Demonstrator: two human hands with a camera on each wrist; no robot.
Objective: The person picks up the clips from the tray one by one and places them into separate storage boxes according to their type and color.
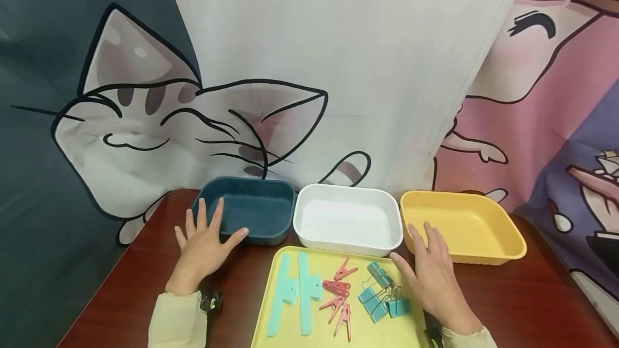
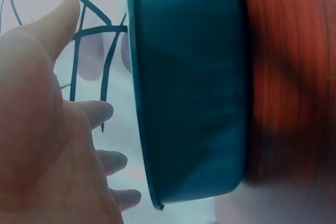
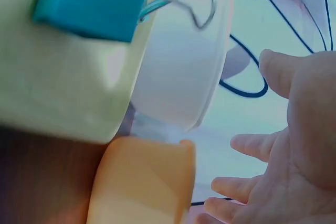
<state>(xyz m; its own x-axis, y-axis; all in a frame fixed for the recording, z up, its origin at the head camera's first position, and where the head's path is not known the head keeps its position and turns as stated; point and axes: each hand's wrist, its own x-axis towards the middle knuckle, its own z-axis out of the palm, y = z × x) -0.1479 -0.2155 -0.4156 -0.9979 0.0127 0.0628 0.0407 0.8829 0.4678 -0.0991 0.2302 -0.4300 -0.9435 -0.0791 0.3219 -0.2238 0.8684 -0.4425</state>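
Observation:
My left hand (image 1: pixel 203 246), fingers spread and holding nothing, hovers by the near left side of the dark blue bin (image 1: pixel 256 208). In the left wrist view the blue bin's side wall (image 2: pixel 189 87) stands beside that hand's fingers. My right hand (image 1: pixel 435 278) is likewise empty with fingers extended, over the right edge of the yellow tray (image 1: pixel 358 332) and near the front of the yellow bin (image 1: pixel 464 230). On the tray lie two mint-green clamp-topped bars (image 1: pixel 304 294), several pink clothespins (image 1: pixel 336 288) and several teal binder clips (image 1: pixel 373 302). One binder clip (image 3: pixel 94 3) shows close up in the right wrist view.
A white bin (image 1: pixel 348 216) stands between the blue and yellow bins, all in a row behind the tray. Everything sits on a reddish-brown table (image 1: pixel 116 294). A cloth printed with cartoon figures (image 1: pixel 362 69) hangs right behind the bins.

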